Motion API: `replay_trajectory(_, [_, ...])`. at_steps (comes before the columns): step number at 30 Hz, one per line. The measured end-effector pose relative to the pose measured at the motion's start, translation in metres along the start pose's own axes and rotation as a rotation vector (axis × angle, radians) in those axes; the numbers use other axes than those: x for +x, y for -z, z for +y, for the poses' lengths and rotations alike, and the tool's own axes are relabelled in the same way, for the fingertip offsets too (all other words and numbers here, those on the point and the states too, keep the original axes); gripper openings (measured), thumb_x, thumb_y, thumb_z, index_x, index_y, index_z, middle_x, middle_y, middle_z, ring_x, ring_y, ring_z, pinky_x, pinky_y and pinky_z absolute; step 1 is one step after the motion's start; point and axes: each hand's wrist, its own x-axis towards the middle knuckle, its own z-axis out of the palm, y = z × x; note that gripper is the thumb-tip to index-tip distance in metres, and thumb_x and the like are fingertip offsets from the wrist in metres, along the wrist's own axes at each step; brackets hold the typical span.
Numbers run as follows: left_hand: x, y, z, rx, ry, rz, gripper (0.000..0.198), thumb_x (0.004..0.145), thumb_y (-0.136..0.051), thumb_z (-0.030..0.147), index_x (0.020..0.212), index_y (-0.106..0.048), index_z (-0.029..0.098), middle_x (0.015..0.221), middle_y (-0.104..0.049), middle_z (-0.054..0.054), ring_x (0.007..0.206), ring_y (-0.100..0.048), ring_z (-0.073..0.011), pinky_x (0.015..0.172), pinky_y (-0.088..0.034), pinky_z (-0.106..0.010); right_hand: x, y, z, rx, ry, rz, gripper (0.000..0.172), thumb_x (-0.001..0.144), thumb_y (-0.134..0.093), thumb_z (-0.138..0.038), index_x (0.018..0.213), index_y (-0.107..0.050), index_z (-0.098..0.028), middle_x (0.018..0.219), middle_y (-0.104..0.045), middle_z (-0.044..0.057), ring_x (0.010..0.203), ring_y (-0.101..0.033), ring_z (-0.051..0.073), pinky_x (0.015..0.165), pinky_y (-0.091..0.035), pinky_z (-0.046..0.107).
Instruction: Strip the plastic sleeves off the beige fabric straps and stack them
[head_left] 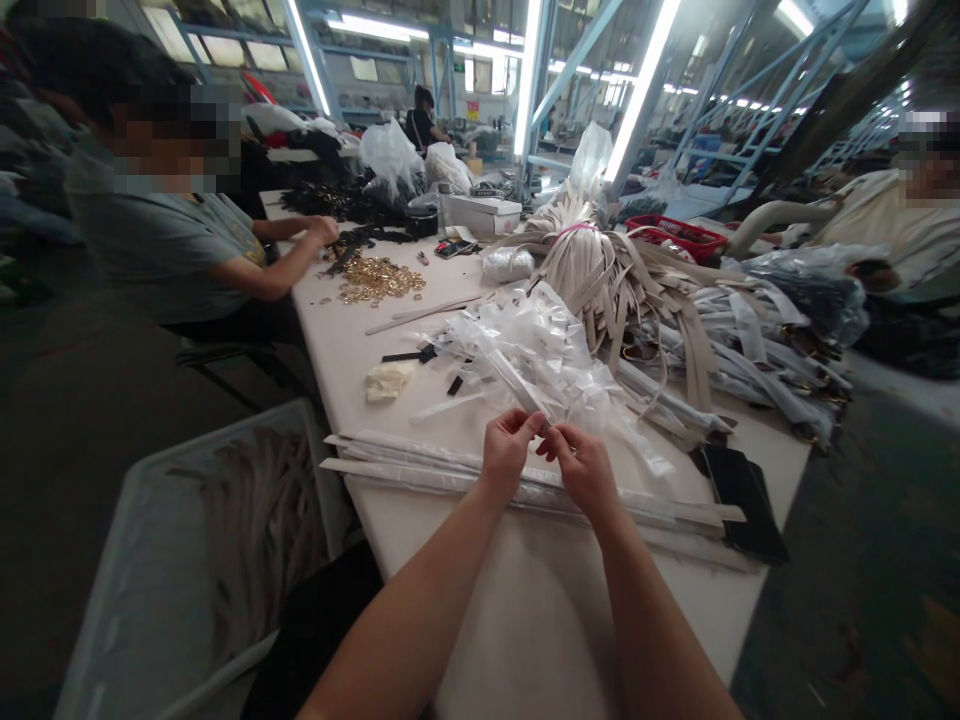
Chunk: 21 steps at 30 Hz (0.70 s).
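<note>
Thumb and fingers of my left hand (508, 445) pinch the near end of a narrow pale strip (517, 378). My right hand (577, 460) is closed at the same end, its fingertips almost touching those of the left. The strip runs away from me over a heap of clear plastic sleeves (536, 325). Whether the strip is plastic alone or has a strap inside, I cannot tell. Beneath my wrists, a row of long flat straps (420, 462), some in clear plastic, lies across the table (525, 590).
A large bundle of beige straps (592, 265) and plastic-wrapped straps (742, 340) fill the right side. Gold buckles (379, 280) lie near a co-worker (187, 235) at the left. A black phone-like slab (742, 500) is at the right edge; a bin of straps (142, 500) stands lower left.
</note>
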Motion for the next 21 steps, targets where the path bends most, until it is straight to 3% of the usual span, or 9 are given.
replay_trajectory(4, [0.001,0.002,0.003,-0.037,-0.015,0.074,0.029,0.075,-0.078,0.04,0.068,-0.064,0.015,0.062,-0.057,0.002,0.058,-0.048,-0.0094,0.062,-0.039,-0.024,-0.001,0.002,0.002,-0.01,-0.012,-0.016,0.033,0.097,-0.05,-0.039,0.079,-0.068,-0.019,0.065,-0.068,0.003,0.056,-0.059,0.015,0.057,-0.042,0.025])
replay_trajectory(12, [-0.009,-0.005,0.001,0.075,-0.053,-0.019,0.027,0.08,-0.073,0.04,0.074,-0.063,0.015,0.066,-0.06,-0.001,0.061,-0.052,-0.0117,0.061,-0.042,-0.025,-0.003,0.001,0.0,0.01,-0.025,0.056,0.038,0.096,-0.051,-0.045,0.075,-0.067,-0.017,0.056,-0.061,0.001,0.046,-0.046,0.012,0.047,-0.033,0.024])
replay_trajectory(17, [-0.015,-0.005,0.012,0.456,-0.265,-0.095,0.021,0.084,-0.067,0.036,0.075,-0.062,0.018,0.071,-0.06,-0.003,0.066,-0.053,-0.0153,0.064,-0.043,-0.028,-0.001,-0.003,0.002,0.177,-0.123,0.124,0.035,0.09,-0.059,-0.053,0.098,-0.061,-0.018,0.055,-0.058,-0.003,0.046,-0.049,0.013,0.046,-0.037,0.022])
replay_trajectory(21, [-0.017,0.001,0.027,0.7,-0.424,-0.175,0.008,0.084,-0.061,0.027,0.079,-0.063,0.02,0.078,-0.059,-0.005,0.075,-0.054,-0.0184,0.072,-0.044,-0.032,0.002,-0.003,0.003,0.267,-0.119,0.106,0.036,0.087,-0.063,-0.053,0.097,-0.063,-0.018,0.057,-0.058,-0.002,0.048,-0.049,0.013,0.046,-0.038,0.023])
